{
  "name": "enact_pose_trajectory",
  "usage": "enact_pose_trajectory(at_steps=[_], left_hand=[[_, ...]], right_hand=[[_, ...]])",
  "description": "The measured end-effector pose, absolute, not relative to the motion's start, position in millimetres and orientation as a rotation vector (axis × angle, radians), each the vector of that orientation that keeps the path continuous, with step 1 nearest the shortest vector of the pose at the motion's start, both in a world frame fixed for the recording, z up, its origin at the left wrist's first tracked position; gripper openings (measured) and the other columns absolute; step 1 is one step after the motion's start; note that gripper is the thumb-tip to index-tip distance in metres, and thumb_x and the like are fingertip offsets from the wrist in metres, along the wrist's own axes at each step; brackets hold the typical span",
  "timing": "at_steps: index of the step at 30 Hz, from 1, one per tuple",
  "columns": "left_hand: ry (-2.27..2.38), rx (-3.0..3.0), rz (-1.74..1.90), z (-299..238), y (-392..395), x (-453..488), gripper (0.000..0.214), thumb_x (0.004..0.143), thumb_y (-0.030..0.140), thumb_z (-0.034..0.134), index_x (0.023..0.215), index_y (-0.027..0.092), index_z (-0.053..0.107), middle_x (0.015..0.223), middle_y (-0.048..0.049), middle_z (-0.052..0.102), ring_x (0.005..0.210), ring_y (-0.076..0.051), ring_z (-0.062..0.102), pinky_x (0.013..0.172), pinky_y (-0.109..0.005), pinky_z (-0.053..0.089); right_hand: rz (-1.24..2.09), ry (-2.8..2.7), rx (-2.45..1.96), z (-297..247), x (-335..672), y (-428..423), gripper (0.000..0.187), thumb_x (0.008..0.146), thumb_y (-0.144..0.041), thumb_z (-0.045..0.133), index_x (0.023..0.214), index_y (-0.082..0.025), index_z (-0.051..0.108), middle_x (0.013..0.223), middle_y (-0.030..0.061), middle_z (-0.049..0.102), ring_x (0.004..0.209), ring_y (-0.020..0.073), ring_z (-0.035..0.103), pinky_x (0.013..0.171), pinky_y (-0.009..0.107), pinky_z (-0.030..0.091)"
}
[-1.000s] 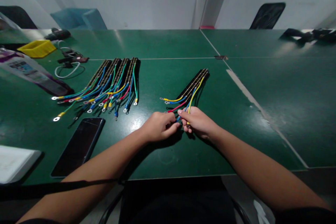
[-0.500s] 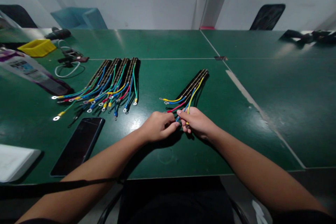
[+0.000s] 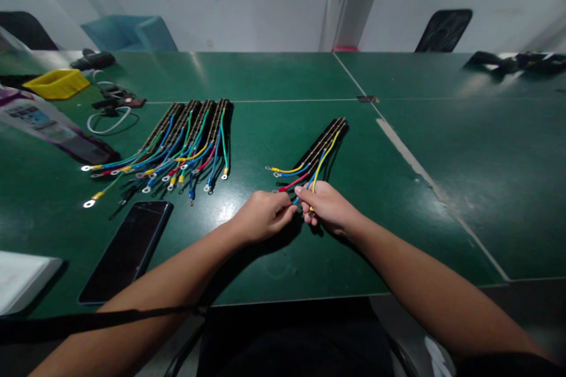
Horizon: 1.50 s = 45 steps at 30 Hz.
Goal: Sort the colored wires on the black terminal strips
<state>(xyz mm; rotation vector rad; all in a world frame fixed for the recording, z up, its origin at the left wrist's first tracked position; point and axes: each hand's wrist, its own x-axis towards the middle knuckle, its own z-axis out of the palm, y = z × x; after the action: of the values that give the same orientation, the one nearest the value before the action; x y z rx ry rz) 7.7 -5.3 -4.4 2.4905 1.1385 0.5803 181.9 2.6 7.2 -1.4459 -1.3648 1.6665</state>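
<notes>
A black strip with coloured wires (image 3: 322, 144) lies on the green table (image 3: 274, 129) just beyond my hands; yellow, blue and red wires with ring terminals fan out from its near end. My left hand (image 3: 262, 215) is closed in a pinch on the tips of the blue and red wires. My right hand (image 3: 326, 207) is closed round a yellow wire and a blue one. The two hands touch each other at the fingertips. To the left lies a row of several similar strips (image 3: 188, 129) with their coloured wires spread toward me.
A dark phone (image 3: 128, 249) lies near the front left edge, a white sheet (image 3: 22, 280) beside it. A yellow tray (image 3: 57, 82), a white cable (image 3: 104, 121) and a printed packet (image 3: 39, 121) sit far left. Black items (image 3: 513, 62) lie far right. A black chair back (image 3: 442, 29) stands behind.
Both hands stay pinched on the wire ends with only tiny finger shifts. The view has drifted slightly, moving everything a little left in the picture.
</notes>
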Motion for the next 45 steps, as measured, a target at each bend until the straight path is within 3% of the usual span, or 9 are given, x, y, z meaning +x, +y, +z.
enact_pose_trajectory(at_steps=[3,12,20,28,37,45], left_hand=[[1.121,2.498,0.547,-3.1,-4.5,8.3,0.028,0.09,0.028,0.044,0.068,0.015,0.054,0.052,0.0031,0.047,0.045,-0.008,0.04,0.048,-0.02,0.024],[1.15,2.412,0.696,-8.8,-5.1,5.7,0.018,0.084,0.031,0.055,0.074,0.016,0.055,0.054,0.0049,0.052,0.045,-0.007,0.044,0.049,-0.018,0.028],[1.168,2.496,0.52,-4.2,-5.1,8.9,0.026,0.092,0.029,0.041,0.073,0.016,0.053,0.057,0.0021,0.05,0.049,-0.009,0.043,0.05,-0.021,0.027],[1.123,2.465,0.632,-8.4,-3.8,7.6,0.019,0.086,0.029,0.05,0.074,0.016,0.055,0.056,0.0035,0.05,0.047,-0.008,0.042,0.049,-0.019,0.027],[1.185,2.496,0.56,-4.0,-4.9,8.2,0.026,0.092,0.028,0.04,0.072,0.016,0.052,0.056,0.0019,0.049,0.049,-0.009,0.044,0.05,-0.021,0.027],[1.087,2.427,0.707,-3.2,-8.1,5.6,0.02,0.088,0.032,0.051,0.079,0.016,0.058,0.057,0.0031,0.055,0.048,-0.008,0.047,0.05,-0.02,0.03]], right_hand=[[1.677,-1.371,-1.425,6.1,183.0,2.8,0.039,0.092,-0.03,0.046,0.056,-0.015,0.048,0.037,-0.0004,0.051,0.029,0.0054,0.042,0.03,0.013,0.03],[1.676,-1.333,-1.413,1.0,182.2,4.0,0.038,0.09,-0.032,0.05,0.056,-0.015,0.049,0.037,-0.0017,0.049,0.031,0.0059,0.044,0.03,0.014,0.031],[1.679,-1.335,-1.368,-2.5,183.3,4.5,0.035,0.089,-0.033,0.05,0.059,-0.015,0.049,0.041,-0.0028,0.049,0.033,0.0067,0.047,0.03,0.014,0.032],[1.681,-1.336,-1.401,-0.7,182.6,4.7,0.034,0.089,-0.032,0.051,0.059,-0.015,0.049,0.04,-0.0032,0.048,0.032,0.0063,0.046,0.029,0.014,0.032],[1.682,-1.291,-1.457,8.9,180.9,1.7,0.033,0.091,-0.032,0.05,0.062,-0.017,0.047,0.041,-0.0031,0.05,0.03,0.0067,0.045,0.028,0.015,0.032],[1.807,-1.22,-1.362,3.5,182.3,2.6,0.038,0.093,-0.028,0.044,0.058,-0.015,0.049,0.042,-0.0002,0.052,0.035,0.0086,0.05,0.034,0.017,0.04]])
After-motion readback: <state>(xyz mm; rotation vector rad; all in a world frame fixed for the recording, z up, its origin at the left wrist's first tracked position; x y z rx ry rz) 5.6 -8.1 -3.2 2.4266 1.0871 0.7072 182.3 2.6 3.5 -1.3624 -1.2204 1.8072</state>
